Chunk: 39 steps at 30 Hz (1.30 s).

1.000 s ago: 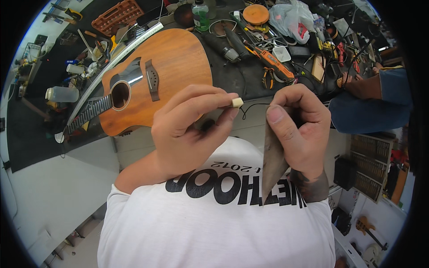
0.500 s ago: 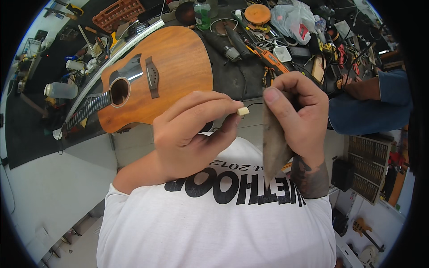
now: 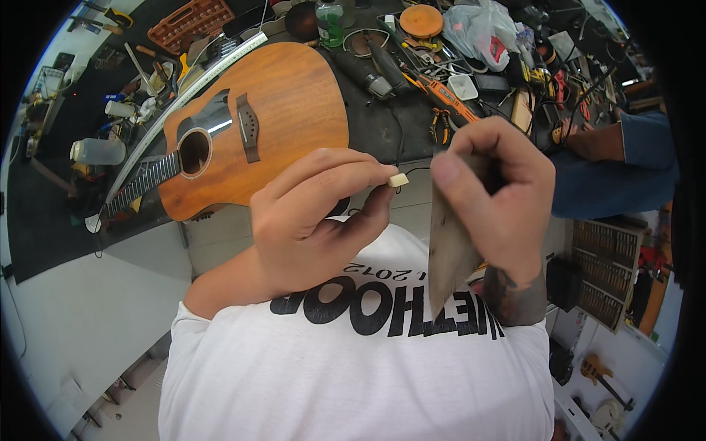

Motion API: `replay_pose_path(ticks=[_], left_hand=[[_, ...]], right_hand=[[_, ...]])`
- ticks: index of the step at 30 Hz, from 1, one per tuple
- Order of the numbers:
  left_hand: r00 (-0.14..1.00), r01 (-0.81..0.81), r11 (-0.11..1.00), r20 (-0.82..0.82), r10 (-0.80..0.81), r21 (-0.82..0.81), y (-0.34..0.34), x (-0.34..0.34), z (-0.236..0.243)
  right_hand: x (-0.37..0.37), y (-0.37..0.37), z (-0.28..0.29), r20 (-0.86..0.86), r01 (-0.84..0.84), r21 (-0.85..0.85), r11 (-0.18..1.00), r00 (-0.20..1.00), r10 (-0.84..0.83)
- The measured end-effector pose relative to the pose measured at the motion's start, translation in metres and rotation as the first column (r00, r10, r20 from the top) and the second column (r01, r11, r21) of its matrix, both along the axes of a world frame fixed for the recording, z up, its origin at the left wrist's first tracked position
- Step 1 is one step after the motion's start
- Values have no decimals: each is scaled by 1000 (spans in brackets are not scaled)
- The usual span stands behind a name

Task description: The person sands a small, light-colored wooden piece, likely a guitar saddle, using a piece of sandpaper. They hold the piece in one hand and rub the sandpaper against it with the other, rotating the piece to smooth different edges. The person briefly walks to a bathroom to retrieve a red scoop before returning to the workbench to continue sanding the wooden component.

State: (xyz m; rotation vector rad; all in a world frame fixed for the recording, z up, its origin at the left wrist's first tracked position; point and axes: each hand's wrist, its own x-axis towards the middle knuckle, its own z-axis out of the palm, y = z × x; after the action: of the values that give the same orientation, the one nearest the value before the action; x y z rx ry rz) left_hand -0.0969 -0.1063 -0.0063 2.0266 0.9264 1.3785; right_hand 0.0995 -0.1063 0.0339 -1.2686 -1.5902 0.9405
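Between the thumb and fingertips of my left hand (image 3: 320, 206) is pinched a small cream-coloured block (image 3: 398, 180), its squared end poking out; it looks like a guitar nut or saddle blank. My right hand (image 3: 500, 195) grips a worn, grey-brown piece of sandpaper (image 3: 450, 246), its thumb blurred at the upper edge. The sheet hangs down to a point in front of my shirt, apart from the block. Beyond my left hand, an acoustic guitar (image 3: 301, 95) lies face up on the dark bench, its bridge (image 3: 247, 128) without strings.
A long ruler (image 3: 220, 62) lies along the guitar's far side. Pliers (image 3: 440, 126), an orange-and-black tool (image 3: 448, 99), a plastic bag (image 3: 482, 33) and loose tools crowd the bench's right. Another person's leg in blue shorts (image 3: 614, 176) is close at the right.
My right hand has shifted slightly right and turned, and the sandpaper has tilted with it. My left hand keeps its pinch on the cream block, almost still.
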Motion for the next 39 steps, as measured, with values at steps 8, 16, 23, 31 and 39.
replay_pose_path(ticks=[8, 16, 23, 31, 39], left_hand=[[1000, 14, 998, 21, -12, -55, -3, -2, 1], [998, 30, 990, 55, -23, -136, -6, 0, 2], [873, 274, 809, 487, 16, -520, -12, 4, 5], [945, 213, 879, 319, -74, -426, -17, -28, -12], [835, 352, 860, 539, -111, -370, 7, -111, -33]], right_hand=[[1, 9, -15, 27, 13, 40, 999, 1000, -14], [4, 15, -11, 98, -45, 23, 999, 994, 43], [53, 14, -71, -23, 141, -215, 966, 989, -149], [63, -42, -186, -196, 136, -647, 750, 921, -336], [4, -54, -170, -137, 320, -584, 746, 867, -479]])
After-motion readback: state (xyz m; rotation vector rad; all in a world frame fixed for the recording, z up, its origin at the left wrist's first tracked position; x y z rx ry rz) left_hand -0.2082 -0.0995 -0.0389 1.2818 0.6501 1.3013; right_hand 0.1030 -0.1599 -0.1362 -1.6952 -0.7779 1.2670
